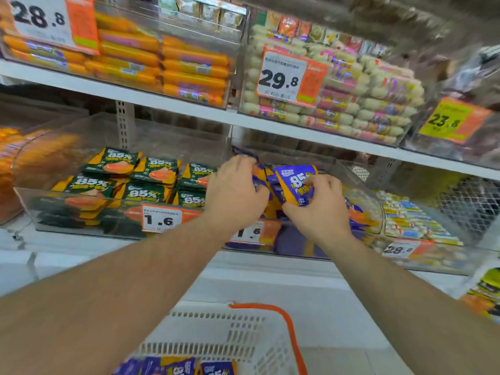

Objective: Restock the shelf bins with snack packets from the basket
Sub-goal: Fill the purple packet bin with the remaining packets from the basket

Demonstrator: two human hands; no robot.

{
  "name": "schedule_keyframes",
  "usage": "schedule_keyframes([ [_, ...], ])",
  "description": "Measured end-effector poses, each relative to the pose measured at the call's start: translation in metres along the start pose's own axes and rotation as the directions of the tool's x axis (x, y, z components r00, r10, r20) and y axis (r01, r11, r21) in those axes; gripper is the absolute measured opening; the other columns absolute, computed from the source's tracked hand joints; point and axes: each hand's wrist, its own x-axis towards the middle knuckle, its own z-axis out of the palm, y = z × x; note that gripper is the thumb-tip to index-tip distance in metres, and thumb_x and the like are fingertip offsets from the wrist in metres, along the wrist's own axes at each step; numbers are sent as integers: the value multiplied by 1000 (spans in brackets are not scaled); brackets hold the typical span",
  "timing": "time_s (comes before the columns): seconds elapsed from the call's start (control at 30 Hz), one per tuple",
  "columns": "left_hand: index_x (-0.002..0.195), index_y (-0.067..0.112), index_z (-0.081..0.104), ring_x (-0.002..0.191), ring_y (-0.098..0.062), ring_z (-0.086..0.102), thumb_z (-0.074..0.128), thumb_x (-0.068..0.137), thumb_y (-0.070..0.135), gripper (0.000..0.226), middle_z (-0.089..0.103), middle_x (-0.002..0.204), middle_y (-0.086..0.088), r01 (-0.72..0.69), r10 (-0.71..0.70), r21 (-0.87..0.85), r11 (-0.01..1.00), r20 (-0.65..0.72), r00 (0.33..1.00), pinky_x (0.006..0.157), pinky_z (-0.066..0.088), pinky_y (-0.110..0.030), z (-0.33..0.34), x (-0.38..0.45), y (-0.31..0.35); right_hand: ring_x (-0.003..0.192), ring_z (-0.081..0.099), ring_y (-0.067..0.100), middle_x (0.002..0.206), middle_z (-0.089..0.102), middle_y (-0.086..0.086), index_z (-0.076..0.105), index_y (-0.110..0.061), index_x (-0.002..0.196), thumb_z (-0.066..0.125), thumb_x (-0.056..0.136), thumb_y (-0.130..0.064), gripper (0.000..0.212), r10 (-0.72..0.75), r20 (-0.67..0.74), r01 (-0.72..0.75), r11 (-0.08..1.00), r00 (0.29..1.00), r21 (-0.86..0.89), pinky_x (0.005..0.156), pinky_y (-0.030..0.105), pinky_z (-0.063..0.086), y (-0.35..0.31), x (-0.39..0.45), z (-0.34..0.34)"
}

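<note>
Purple packet [296, 185] pinched in right hand [319, 207], beside left hand [235, 190].

Shop aisle, white metal shelving. Upper shelf board [173, 104] runs left to right, sloping down toward the right in this wide-angle view. Perforated upright post [125, 123] sits behind it, left of centre. Wire mesh panel [470, 201] at the right, behind the lower level. Lower shelf board [81, 247] is white, with a white ledge [270, 282] just below it. Price cards clipped along the fronts: 28.8 card [40, 20] top left, 29.8 card [284, 79] centre, yellow 23.8 card [446, 121] right. Light is even and bright, no hard shadows. Edges of the view are blurred.
</note>
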Motion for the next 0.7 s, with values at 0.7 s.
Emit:
schedule_keyframes([
  [0.7,143,12,41,148,-19,16,50,93,47,62,42,150,-7,39,-109,318,947,203,973,113,28,-34,32,40,-13,117,56,34,130,58,18,63,-9,120,41,97,-48,50,318,258,-122,811,912,-572,99,38,47,68,176,45],
])
